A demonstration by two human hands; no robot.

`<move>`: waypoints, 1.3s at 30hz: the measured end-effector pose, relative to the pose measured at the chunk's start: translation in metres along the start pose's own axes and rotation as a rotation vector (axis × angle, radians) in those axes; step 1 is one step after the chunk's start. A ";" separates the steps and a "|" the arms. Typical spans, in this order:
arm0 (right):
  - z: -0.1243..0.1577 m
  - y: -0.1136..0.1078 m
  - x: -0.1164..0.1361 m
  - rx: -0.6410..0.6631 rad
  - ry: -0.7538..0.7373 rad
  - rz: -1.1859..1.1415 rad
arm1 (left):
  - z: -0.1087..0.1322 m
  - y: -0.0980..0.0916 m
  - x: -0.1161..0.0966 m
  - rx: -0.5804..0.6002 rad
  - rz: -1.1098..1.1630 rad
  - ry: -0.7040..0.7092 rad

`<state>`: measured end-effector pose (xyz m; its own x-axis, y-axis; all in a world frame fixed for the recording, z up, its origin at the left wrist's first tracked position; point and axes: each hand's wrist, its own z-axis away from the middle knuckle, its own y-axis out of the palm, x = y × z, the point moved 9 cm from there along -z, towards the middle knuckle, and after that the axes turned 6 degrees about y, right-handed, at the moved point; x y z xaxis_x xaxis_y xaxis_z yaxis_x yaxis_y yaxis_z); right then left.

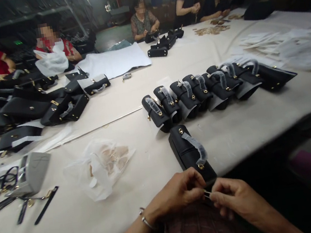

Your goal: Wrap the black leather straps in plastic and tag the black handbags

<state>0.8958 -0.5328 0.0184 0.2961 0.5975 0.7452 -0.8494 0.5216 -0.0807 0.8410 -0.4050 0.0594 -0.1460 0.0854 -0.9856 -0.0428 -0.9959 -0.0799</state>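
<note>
Close to my lap, my left hand (181, 189) and my right hand (233, 195) come together, fingertips pinched. Between them runs a small thin strip (207, 193) with pale edges, held by both; its kind is too small to make out. Just beyond my fingers a black handbag (183, 153) lies on the table's near edge, its handle (196, 147) wrapped in clear plastic and fixed by gold rings. Neither hand visibly grips the bag, though my left fingers overlap its lower end. My left wrist wears a metal bracelet.
A row of black handbags (190, 95) stands behind. A plastic bag of tan pieces (112, 159) lies left, beside a grey box (36, 171) and black straps (47, 204). More bags (24, 106) pile up at far left. Several people work around the table (134, 131).
</note>
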 end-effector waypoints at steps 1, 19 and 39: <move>0.000 -0.004 -0.001 -0.005 -0.013 -0.001 | -0.001 0.002 0.003 0.022 0.024 -0.008; -0.073 -0.050 0.013 -0.062 -0.006 -0.276 | -0.077 -0.025 0.020 -0.209 -0.644 0.286; -0.070 -0.066 0.006 0.021 0.083 0.166 | -0.055 -0.054 0.047 -0.364 0.085 0.178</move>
<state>0.9844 -0.5211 -0.0179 0.1855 0.7229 0.6655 -0.8984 0.3992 -0.1832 0.8910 -0.3492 0.0091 0.0403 0.0274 -0.9988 0.3188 -0.9477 -0.0131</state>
